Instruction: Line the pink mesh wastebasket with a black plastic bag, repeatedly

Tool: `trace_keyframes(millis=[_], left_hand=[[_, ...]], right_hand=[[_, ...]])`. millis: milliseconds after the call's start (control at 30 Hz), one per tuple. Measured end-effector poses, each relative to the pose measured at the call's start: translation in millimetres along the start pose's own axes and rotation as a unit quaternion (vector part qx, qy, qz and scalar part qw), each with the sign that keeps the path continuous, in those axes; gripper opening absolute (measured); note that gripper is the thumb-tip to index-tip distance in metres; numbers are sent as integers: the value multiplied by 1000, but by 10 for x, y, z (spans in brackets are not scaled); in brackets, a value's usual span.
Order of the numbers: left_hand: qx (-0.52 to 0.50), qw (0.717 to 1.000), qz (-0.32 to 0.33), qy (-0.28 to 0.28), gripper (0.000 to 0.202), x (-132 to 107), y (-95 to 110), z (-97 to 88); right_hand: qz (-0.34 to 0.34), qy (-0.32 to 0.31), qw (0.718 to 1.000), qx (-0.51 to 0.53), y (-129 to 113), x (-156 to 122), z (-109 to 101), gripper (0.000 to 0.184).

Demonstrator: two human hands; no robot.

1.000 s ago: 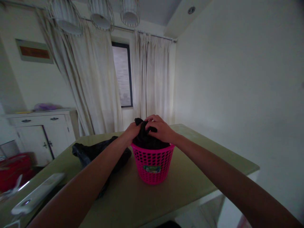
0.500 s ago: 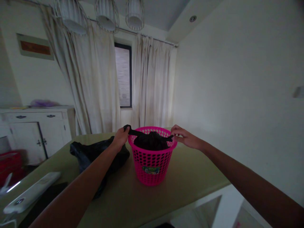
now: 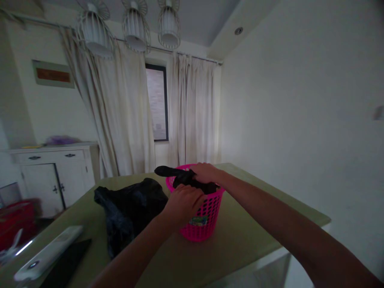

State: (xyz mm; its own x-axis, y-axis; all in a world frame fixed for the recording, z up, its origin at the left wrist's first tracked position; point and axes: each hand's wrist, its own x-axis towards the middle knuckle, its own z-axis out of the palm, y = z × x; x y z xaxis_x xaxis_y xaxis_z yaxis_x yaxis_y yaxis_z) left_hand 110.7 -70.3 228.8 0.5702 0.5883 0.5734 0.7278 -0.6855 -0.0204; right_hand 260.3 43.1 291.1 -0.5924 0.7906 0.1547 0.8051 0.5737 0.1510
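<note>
A pink plastic basket (image 3: 211, 208) with a holed wall and a small label stands upright on the table. Bunched black plastic bag (image 3: 207, 187) material fills its mouth, and one loose end sticks out over the far left rim. My right hand (image 3: 205, 173) reaches over the basket, its fingers closed on the bag. At the near left rim my left hand (image 3: 186, 202) has its fingers curled over the edge; its thumb and what lies under the fingers are hidden. Beside the basket on the left lies another black plastic bag (image 3: 132, 208), crumpled and partly behind my left forearm.
The basket rests on a greenish tabletop (image 3: 240, 236). At the table's left lie a white power strip (image 3: 49, 252) and a dark flat object (image 3: 67, 264). Beyond are a white cabinet (image 3: 72, 172), a red container (image 3: 19, 222) and curtains (image 3: 129, 120). Caged lamps (image 3: 136, 30) hang above.
My left hand has let go of the bag's left end and moved right to the near rim. My right hand has moved left over the basket's mouth. The view has tilted up slightly.
</note>
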Motion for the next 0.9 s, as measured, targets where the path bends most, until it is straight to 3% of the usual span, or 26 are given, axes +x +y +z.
trace_keyframes(millis=[67, 133, 300, 400, 467, 533, 600, 633, 700, 800, 900], left_hand=[[7, 1000, -14, 3, 36, -11, 0, 40], [-4, 1000, -15, 24, 34, -49, -18, 50], [-7, 982, -17, 187, 33, -451, -134, 84], [26, 959, -140, 245, 28, -885, -374, 133], [77, 941, -276, 180, 34, -1192, -599, 160], [106, 927, -352, 73, 53, -1489, -824, 196], [90, 924, -370, -40, 74, -1764, -1011, 262], [74, 924, -364, -88, 74, -1887, -1086, 308], [32, 917, -375, -133, 56, -2083, -1211, 412], [-47, 908, -402, -112, 39, -2196, -1362, 512], [-106, 899, -424, -8, 34, -2056, -1456, 413]], right_hand=[[80, 97, 992, 33, 150, 17, -141, 29], [160, 202, 963, 81, 403, -13, -342, 26], [272, 470, 830, 128, 1132, -295, -802, 21], [276, 564, 771, 107, 1427, -586, -949, 23], [276, 593, 751, 88, 1540, -769, -969, 24], [289, 594, 747, 73, 1611, -895, -902, 27], [312, 565, 761, 64, 1670, -955, -727, 29], [325, 538, 776, 61, 1702, -966, -600, 30], [345, 462, 815, 60, 1777, -972, -279, 28], [348, 334, 873, 68, 1903, -997, 269, 19], [321, 267, 904, 95, 2003, -1063, 715, 12]])
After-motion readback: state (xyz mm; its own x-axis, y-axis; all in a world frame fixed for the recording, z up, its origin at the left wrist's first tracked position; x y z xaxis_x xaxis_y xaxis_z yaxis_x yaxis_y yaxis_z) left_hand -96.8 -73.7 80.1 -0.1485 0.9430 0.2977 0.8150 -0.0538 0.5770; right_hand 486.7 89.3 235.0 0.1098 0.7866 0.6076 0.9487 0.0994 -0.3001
